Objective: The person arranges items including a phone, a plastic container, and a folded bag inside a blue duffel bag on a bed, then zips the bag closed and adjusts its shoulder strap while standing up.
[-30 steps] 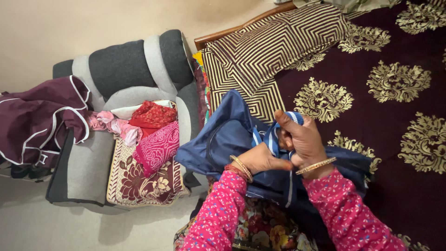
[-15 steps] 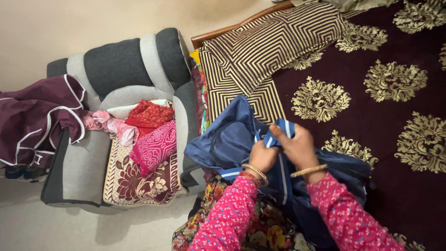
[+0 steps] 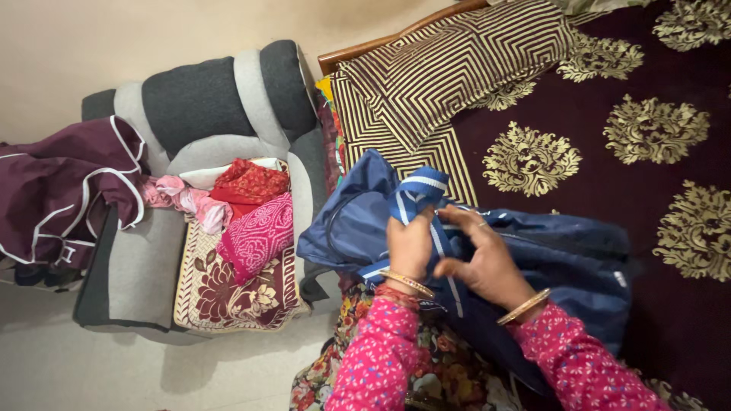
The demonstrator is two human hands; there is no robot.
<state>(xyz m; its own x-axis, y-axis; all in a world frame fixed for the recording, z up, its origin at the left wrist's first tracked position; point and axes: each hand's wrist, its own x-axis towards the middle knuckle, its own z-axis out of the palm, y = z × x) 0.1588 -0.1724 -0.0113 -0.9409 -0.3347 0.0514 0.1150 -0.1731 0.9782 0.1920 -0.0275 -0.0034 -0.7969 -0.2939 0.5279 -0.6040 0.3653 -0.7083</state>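
On the near edge of the bed, seen from the head camera, lies a dark blue garment of smooth fabric with white striped trim (image 3: 533, 259); it is bunched into loose folds, one end hanging over the bed's side toward the chair, the rest spread across the maroon bedcover with gold floral medallions (image 3: 655, 198). The left hand (image 3: 410, 245) is closed around a raised fold of the garment's blue-and-white striped band, fingers pressed together on the cloth, a gold bangle at the wrist; the right hand (image 3: 481, 262) sits just beside it, palm down on the garment, thumb and forefinger pinching the same striped band while the other fingers arch loosely; it too wears a gold bangle. Both forearms are in pink sleeves with small dots; below them a dark floral-printed cloth (image 3: 442, 380) shows.

Beyond the hands, a brown and cream striped pillow with a geometric pattern (image 3: 457, 68) rests at the head of the bed against a wooden headboard (image 3: 396, 38). To the left stands a grey and charcoal padded armchair (image 3: 205, 99), well apart from the hands; on its seat lie a pile of red and pink printed cloths (image 3: 251, 213) over a maroon floral mat with cream border (image 3: 228, 289); a maroon jacket with white piping (image 3: 61, 190) is draped over the chair's far arm.
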